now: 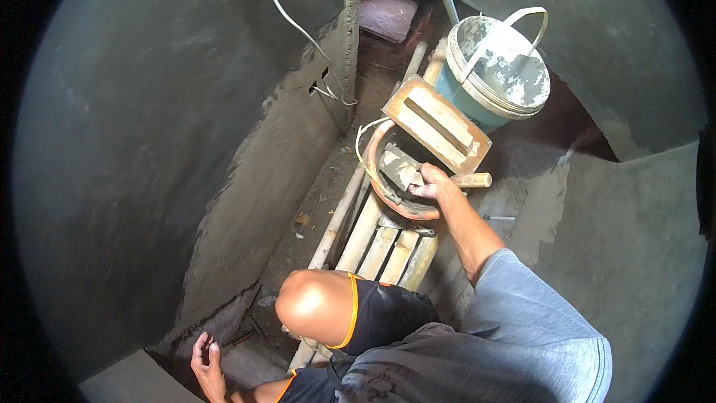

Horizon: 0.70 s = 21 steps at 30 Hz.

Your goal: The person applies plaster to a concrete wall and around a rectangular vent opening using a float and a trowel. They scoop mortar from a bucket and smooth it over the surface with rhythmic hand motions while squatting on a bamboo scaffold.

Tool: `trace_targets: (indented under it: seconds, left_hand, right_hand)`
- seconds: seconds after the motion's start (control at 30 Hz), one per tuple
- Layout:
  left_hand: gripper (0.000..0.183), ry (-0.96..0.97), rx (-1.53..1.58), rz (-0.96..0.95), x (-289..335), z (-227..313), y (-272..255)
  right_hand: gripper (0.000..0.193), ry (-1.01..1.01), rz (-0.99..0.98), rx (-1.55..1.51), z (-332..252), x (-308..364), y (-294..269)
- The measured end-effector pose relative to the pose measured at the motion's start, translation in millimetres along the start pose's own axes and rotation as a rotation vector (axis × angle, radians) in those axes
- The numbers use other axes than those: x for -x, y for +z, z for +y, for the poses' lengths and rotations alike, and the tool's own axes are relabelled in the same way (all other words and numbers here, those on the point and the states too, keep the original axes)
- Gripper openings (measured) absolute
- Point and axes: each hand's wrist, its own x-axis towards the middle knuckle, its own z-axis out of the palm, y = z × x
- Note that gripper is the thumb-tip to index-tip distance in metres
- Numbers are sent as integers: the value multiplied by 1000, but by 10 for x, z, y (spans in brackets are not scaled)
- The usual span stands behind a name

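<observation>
My right hand [429, 181] is closed at the near end of a flat, mortar-smeared trowel [397, 166]. Its blade lies inside a round orange-rimmed basin [379, 192] of dark mortar, and the handle is hidden by my fingers. A wooden float [425, 113] with a raised bar grip rests across the far right side of the basin, against the bucket. Low on the left, my left hand [209, 369] is held by my bent knee with nothing in it, its fingers slightly curled and the thumb apart.
A bamboo-slat platform [384, 254] carries the basin and a pale, cement-stained bucket [477, 97] with its handle raised. Grey plastered walls [134, 134] stand on both sides. White cable [280, 7] hangs down to a hole in the left wall. Beneath the platform lies a debris-strewn floor [317, 213].
</observation>
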Motion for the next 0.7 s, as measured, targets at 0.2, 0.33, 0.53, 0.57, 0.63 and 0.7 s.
trace_targets:
  seconds: [0.2,0.33,0.53,0.57,0.63,0.7]
  left_hand:
    - [47,-45,41,-29,72,-202,10]
    - [47,-49,109,49,241,-347,-41]
    - [51,-135,167,211,784,-357,-165]
    - [51,-141,148,258,929,-470,-230]
    - [48,-194,0,434,1499,-599,-366]
    - [49,-308,-187,613,2049,-495,-394]
  right_hand:
    - [25,-89,-198,71,-166,435,-247]
    - [29,-166,-382,-116,-283,1016,-104]
    - [38,-126,-616,-15,-240,1757,972]
    - [38,-66,-743,39,-123,1652,1171]
    - [36,40,-872,169,370,1453,1681]
    - [38,192,-721,343,1021,1830,2399]
